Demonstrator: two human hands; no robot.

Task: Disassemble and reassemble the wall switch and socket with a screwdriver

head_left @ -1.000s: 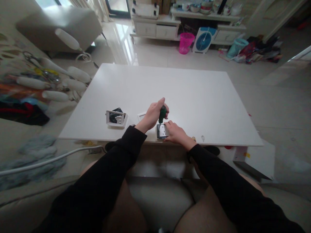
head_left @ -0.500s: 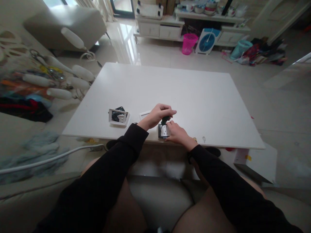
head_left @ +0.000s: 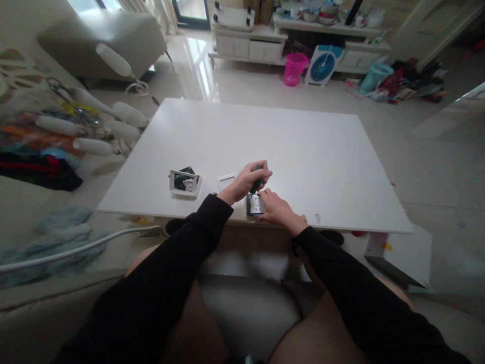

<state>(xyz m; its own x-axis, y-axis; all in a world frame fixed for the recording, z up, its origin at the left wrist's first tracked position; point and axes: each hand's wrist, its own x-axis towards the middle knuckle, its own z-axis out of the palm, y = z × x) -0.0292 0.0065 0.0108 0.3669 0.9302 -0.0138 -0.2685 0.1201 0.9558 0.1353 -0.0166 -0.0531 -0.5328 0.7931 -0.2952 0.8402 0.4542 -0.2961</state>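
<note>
Curled tighter since the earlier frame, with left hand [head_left: 249, 178] wrapped around a green-handled screwdriver [head_left: 256, 184], pointed down at the wall socket [head_left: 256, 204]; steadying that socket near the front edge of the tabletop [head_left: 310, 151] with right hand [head_left: 276, 206] gripping its right side, presumably against twisting.

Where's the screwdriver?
Head view, centre: the screwdriver is in the left hand, over the socket near the table edge, beside the right hand.
</note>
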